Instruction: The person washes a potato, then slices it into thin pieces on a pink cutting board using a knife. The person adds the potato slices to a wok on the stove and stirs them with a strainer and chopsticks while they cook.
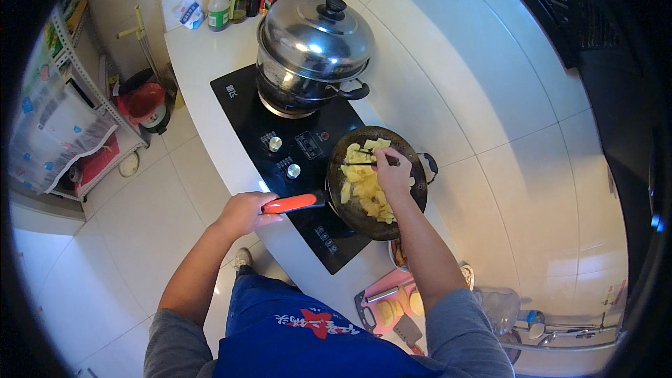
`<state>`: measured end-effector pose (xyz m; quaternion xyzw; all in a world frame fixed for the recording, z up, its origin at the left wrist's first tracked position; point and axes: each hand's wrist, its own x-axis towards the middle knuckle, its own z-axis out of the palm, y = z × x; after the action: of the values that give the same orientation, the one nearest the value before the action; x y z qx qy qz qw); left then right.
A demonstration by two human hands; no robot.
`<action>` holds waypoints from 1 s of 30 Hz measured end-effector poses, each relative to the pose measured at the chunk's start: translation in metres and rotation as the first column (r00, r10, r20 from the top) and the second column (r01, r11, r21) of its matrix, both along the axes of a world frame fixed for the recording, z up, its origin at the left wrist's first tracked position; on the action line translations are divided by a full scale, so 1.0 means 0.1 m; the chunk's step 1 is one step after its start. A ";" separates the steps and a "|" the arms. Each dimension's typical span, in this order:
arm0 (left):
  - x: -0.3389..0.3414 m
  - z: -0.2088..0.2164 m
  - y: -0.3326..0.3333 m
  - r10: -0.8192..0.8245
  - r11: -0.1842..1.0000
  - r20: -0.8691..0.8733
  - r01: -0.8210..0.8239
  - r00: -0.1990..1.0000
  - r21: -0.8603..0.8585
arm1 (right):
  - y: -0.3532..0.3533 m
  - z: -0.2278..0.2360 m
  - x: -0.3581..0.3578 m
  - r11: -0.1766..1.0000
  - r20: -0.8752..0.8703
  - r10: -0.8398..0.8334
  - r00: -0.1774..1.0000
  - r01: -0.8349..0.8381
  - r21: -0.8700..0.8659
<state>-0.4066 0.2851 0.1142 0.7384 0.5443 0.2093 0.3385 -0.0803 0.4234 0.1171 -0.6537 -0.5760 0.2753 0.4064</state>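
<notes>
A dark wok [406, 147] sits on the near part of a black two-burner cooktop [308, 206], with pale yellow slices that look like potato [362, 185] spread inside. My left hand [243, 214] is closed round the wok's red and black handle [292, 203]. Over the wok, my right hand [394, 171] grips dark chopsticks [362, 164]. Their tips point left, down among the slices. My right forearm crosses the wok's lower right rim and hides some of it.
A large lidded steel pot [315, 42] stands on the far burner. Behind it are sauce bottles [218, 8]. Close to my right side lies a pink cutting board [385, 283] with a peeler-like tool, a knife and cut yellow pieces. A shelf rack [94, 84] stands to the left.
</notes>
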 end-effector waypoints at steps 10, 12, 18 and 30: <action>-0.02 -0.02 0.01 -0.005 1.000 0.010 0.005 1.000 -0.027 | -0.59 0.63 0.52 0.992 0.036 -0.088 0.995 0.091 -0.091; -0.03 -0.02 0.00 0.007 0.999 0.015 -0.007 1.000 -0.032 | -0.69 0.78 0.68 0.989 -0.056 -0.136 0.989 0.132 -0.061; -0.04 -0.03 0.01 0.005 1.000 0.023 -0.005 1.000 -0.028 | -0.99 0.90 1.27 0.964 -0.060 -0.245 0.968 0.236 -0.125; -0.02 -0.01 0.00 0.010 1.000 -0.020 -0.010 1.000 -0.026 | -0.81 0.15 0.72 0.947 -0.400 -0.320 0.859 0.309 -0.093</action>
<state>-0.4085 0.2852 0.1130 0.7334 0.5539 0.1967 0.3415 -0.0080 0.3420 0.1320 -0.6716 -0.3600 0.3437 0.5488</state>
